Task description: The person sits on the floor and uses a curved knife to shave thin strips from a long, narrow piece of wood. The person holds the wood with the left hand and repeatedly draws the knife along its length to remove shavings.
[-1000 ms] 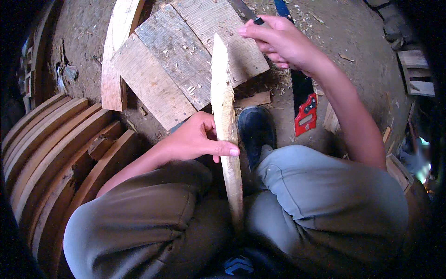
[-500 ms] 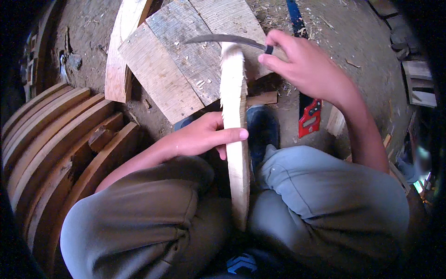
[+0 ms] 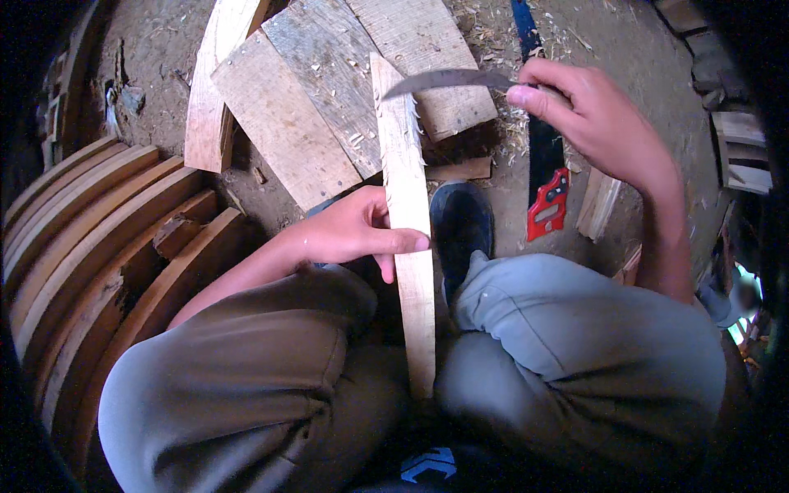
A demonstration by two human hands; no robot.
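Between my knees a long pale strip of wood points away from me, its far part rough with raised splinters along the edges. My left hand grips it around the middle, thumb laid across the top. My right hand is closed on the handle of a sickle with a curved dark blade. That blade lies across the strip near its far end, its tip reaching just past the left edge. Beneath the strip's far end is a low platform of wooden boards scattered with shavings.
Several curved wooden pieces stand in a row on the left. A curved plank lies beyond them. To the right, a handsaw with a red handle lies on the dirt floor beside a short wood block. My dark shoe is beside the strip.
My right hand and the sickle have shifted right and slightly nearer. The strip's far end has tilted left and turned a little, while my left hand keeps its hold.
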